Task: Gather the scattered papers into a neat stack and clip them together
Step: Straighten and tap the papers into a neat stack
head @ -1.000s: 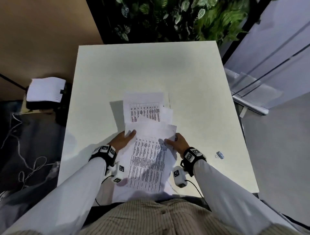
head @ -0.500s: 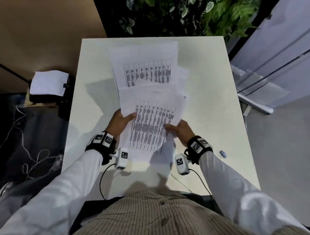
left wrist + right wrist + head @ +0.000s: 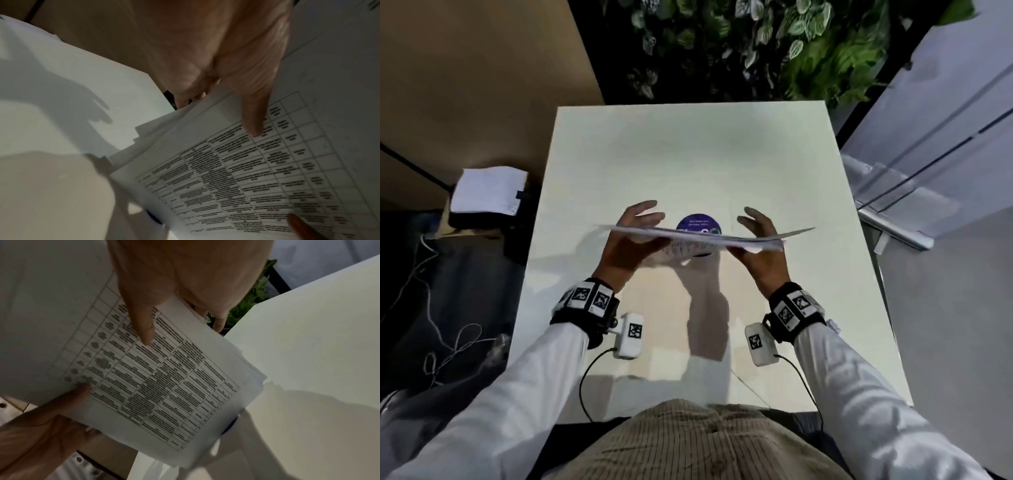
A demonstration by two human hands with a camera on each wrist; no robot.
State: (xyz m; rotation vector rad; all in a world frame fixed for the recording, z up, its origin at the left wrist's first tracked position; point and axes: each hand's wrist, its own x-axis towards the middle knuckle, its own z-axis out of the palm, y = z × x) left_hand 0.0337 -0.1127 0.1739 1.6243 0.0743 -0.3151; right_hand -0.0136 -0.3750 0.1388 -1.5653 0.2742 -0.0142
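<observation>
Risk: the papers are not yet squared. The wrist views show their edges stepped and fanned, so loose sheets can slip out or buckle if the grip slackens or the sides are pressed unevenly. Both hands hold the bundle raised above the desk, edge-on to the head camera. The left hand and right hand each clamp 1 side, thumbs on the printed face, fingers behind.
</observation>
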